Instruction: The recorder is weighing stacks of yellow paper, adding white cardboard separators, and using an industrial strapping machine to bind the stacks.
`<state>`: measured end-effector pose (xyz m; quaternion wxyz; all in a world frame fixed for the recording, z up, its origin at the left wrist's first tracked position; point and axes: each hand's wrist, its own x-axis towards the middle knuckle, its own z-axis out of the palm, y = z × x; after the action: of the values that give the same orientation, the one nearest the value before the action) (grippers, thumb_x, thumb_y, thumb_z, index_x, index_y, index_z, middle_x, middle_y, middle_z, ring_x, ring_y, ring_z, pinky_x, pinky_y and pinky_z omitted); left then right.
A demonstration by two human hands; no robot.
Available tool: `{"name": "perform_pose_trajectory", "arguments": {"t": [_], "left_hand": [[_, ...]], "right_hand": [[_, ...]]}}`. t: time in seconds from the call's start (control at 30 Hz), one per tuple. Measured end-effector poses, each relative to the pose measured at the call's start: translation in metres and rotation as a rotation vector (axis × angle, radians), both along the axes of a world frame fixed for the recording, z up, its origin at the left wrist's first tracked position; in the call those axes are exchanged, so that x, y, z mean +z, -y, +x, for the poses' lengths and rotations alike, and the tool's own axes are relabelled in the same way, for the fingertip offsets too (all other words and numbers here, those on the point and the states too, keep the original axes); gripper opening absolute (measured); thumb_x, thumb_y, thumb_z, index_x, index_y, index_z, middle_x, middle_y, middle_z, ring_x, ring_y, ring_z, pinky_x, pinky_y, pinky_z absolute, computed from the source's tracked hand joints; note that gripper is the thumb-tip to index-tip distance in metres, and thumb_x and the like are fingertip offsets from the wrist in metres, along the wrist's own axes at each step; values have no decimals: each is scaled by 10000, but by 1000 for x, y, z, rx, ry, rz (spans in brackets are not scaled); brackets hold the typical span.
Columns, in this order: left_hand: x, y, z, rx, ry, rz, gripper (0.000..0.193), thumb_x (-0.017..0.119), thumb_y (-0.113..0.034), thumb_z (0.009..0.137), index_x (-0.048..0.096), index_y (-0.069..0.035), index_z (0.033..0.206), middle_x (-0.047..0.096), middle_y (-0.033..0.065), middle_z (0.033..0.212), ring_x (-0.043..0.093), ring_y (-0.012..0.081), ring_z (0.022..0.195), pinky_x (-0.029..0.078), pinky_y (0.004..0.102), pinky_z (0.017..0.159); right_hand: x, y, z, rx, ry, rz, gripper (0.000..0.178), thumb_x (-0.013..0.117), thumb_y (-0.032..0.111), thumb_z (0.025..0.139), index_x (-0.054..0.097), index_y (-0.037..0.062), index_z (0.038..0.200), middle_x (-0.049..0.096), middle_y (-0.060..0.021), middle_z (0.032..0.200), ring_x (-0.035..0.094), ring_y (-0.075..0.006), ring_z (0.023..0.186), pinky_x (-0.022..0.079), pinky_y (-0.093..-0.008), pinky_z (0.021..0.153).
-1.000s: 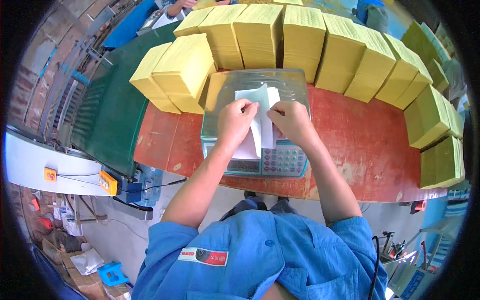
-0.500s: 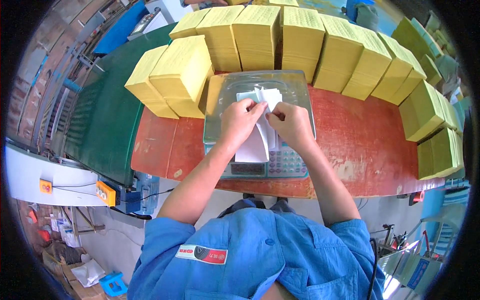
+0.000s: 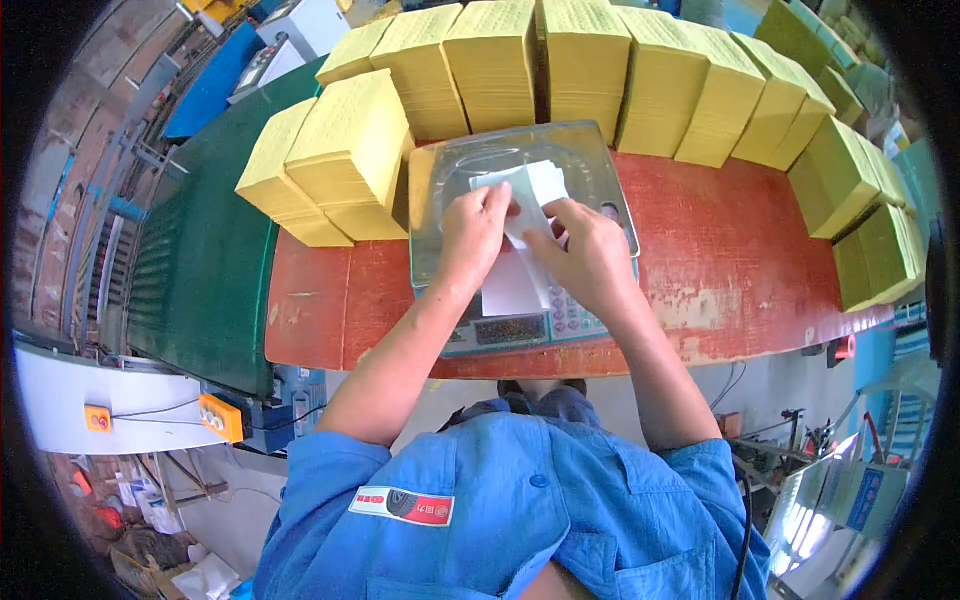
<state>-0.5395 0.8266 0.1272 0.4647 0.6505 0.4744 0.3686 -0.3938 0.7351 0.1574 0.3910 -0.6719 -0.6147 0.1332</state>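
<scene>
A small sheaf of white paper slips [image 3: 516,284] is held over the clear-covered pan of a weighing scale [image 3: 447,165]. My left hand [image 3: 474,235] grips the sheaf's left side, thumb on top, fingers behind and partly hidden. At the right edge, my right hand [image 3: 592,252] has its thumb and curled fingers around the slips. The upper ends of the slips [image 3: 546,180] are spread unevenly. Below the sheaf, the scale's display and keypad [image 3: 570,318] are partly covered by paper and my right forearm.
Tall stacks of yellow paper [image 3: 490,70] curve around the back and right of the red table [image 3: 730,255]. Two more yellow stacks [image 3: 345,150] stand left of the scale. A dark green surface [image 3: 200,240] adjoins the table's left side. An orange switch box [image 3: 221,418] sits lower left.
My right hand has loosened from a tight pinch, its fingers lower along the slips' right edge. My left thumb has shifted on the paper. The whole view has tilted slightly.
</scene>
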Motion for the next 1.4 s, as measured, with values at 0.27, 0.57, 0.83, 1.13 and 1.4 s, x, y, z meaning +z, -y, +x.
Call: {"name": "perform_pose_trajectory", "arguments": {"t": [0.27,0.57,0.83,1.13,1.4], "left_hand": [[-4,8,5,63,-137,158,183,601,-69,838,634,-15,1009,617,64,774,569,155,703,463,303,658],[-2,25,6,181,107,84,457,570,10,853,508,-3,1305,655,97,896,591,131,770,479,289,680],[15,13,26,215,-350,237,332,621,-305,853,668,16,780,659,202,751,626,353,651,486,424,630],[3,19,7,211,-34,219,251,598,-207,870,665,19,786,659,161,688,657,221,651,495,347,631],[55,50,-71,62,184,158,180,574,2,857,558,-78,1017,495,-30,819,503,75,800,429,240,720]], "right_hand": [[-26,-17,16,-36,-64,41,182,703,136,802,643,-35,816,641,-207,702,646,-314,625,491,-367,594],[-26,-13,11,-34,-153,3,225,730,198,789,630,4,736,650,-183,683,649,-348,636,493,-417,599],[-26,-10,15,-16,-162,69,228,762,155,783,631,-26,829,650,-170,721,593,-205,577,483,-346,578],[-16,-12,1,82,-39,222,287,681,245,831,626,11,989,661,-225,917,653,-406,826,513,-465,716],[-5,-3,18,-111,12,120,175,665,163,836,604,-1,844,628,-226,765,616,-405,702,495,-426,645]]}}
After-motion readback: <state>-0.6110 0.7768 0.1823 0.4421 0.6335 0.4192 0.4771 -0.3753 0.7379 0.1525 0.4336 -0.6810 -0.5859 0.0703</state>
